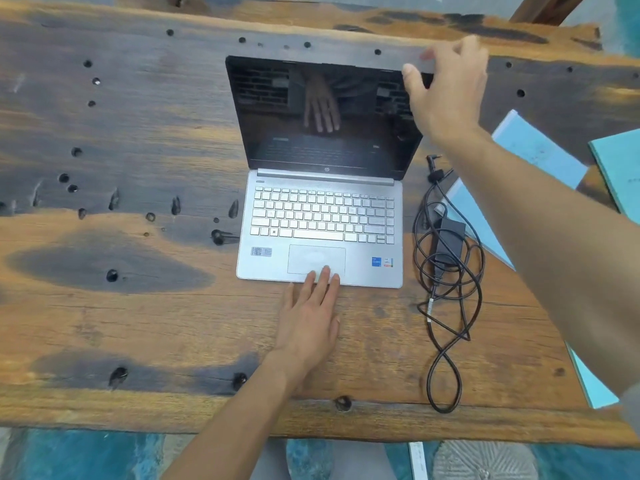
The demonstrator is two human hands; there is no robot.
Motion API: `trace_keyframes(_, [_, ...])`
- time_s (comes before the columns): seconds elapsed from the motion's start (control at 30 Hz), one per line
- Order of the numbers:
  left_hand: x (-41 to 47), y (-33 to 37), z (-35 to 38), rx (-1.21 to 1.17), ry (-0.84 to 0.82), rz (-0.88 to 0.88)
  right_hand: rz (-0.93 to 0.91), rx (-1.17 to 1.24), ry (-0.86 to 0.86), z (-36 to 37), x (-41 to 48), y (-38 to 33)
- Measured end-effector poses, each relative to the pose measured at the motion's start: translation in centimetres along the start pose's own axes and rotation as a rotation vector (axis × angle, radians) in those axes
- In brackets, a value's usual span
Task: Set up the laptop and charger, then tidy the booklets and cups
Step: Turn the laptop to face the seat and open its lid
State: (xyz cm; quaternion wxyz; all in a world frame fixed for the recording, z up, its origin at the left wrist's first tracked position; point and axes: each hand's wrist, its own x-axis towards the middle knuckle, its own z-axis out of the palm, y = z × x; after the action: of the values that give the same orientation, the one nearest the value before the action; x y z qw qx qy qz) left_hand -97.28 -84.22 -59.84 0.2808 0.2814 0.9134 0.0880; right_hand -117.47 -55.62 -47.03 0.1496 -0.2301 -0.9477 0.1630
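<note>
A silver laptop (pixel 320 216) stands open in the middle of the wooden table (pixel 121 306), its dark screen off. My right hand (pixel 446 88) grips the lid's top right corner, thumb on the screen side and fingers behind. My left hand (pixel 311 310) lies flat, its straight fingertips pressing the laptop's front edge below the touchpad. A black charger (pixel 448 242) with a tangled cable lies just right of the laptop, its plug loose near the hinge. Light blue booklets (pixel 540 150) lie at the right, partly under my right arm. No cups are in view.
The table's top has many dark knots and holes. Its near edge runs along the bottom of the view, with a teal floor below. A wooden post (pixel 547 8) rises at the far right corner.
</note>
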Motion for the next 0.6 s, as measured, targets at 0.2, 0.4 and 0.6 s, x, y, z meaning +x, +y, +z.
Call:
trace_keyframes(0.2, [0.5,0.5,-0.5,0.101,-0.079,0.016,-0.212,-0.088,-0.089,0.0,-2.1,-0.7])
trace_keyframes(0.4, [0.5,0.6,-1.0,0.109,-0.112,0.014,-0.267,-0.226,-0.242,-0.6,-1.6,-1.1])
trace_keyframes(0.6, [0.9,0.9,-1.4,0.126,-0.124,0.017,-0.227,-0.249,-0.262,-0.9,-1.8,-1.7])
